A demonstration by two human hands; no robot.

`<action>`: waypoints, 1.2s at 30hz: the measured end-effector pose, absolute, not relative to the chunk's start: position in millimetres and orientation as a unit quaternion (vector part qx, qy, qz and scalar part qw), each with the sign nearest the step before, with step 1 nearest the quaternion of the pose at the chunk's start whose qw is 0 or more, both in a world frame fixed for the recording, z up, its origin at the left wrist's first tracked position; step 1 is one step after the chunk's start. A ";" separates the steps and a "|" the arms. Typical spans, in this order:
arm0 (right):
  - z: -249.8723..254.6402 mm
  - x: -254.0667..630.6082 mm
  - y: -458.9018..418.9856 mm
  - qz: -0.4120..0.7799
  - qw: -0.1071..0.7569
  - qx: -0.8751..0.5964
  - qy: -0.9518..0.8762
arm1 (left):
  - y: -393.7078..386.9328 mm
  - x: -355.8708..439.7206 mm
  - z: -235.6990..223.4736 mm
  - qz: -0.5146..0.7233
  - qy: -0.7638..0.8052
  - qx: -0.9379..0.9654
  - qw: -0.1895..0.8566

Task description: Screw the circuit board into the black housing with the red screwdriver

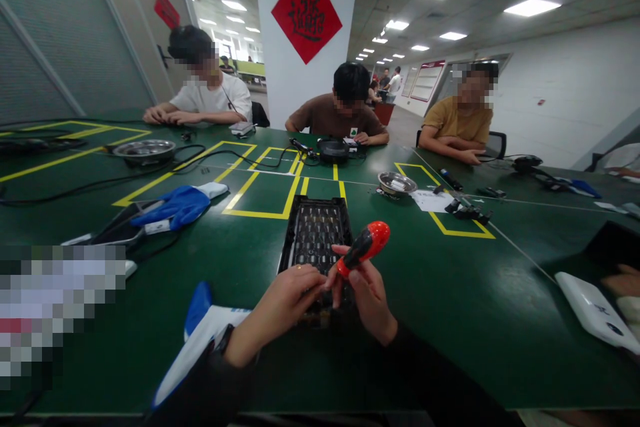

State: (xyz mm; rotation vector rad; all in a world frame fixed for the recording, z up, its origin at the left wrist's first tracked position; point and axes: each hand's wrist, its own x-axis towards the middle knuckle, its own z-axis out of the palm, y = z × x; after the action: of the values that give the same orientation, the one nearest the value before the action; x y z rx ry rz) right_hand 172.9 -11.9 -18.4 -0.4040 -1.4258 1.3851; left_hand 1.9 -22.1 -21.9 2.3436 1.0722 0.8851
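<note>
My right hand (370,297) is closed around a screwdriver (363,247) with a red and black handle. The handle tilts up to the right; its shaft and tip do not show. Beside it my left hand (295,290) has its fingers drawn together, close to the fingers of my right hand. What those left fingers hold, if anything, is hidden. Both hands are over the near end of a black rectangular tray-like case (289,240), which lies lengthwise on the green table (430,340). Inside the case, rows of small shiny dark shapes show.
Blue-and-white gloves lie left of the case, one pair farther off (180,207) and another glove (215,320) by my left forearm. Metal bowls (397,183) (145,151), cables, a paper sheet (433,201) and black parts (467,211) lie beyond. Several people sit around the table.
</note>
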 end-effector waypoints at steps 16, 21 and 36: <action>-19.4 169.5 -10.5 0.580 0.523 -0.183 -0.597 | -24.5 2.5 -18.0 0.280 0.375 0.864 0.187; -15.8 170.9 -13.4 0.580 0.518 -0.181 -0.602 | -25.0 2.1 -17.1 0.284 0.385 0.859 0.184; -19.2 169.7 -10.2 0.575 0.519 -0.160 -0.612 | -23.4 1.7 -20.8 0.285 0.377 0.859 0.196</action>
State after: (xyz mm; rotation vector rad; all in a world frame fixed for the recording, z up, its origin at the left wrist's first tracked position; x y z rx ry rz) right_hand 169.7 -10.2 -19.2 -0.3835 -1.4668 1.3804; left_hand 1.7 -23.4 -20.8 2.4066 1.0567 0.7998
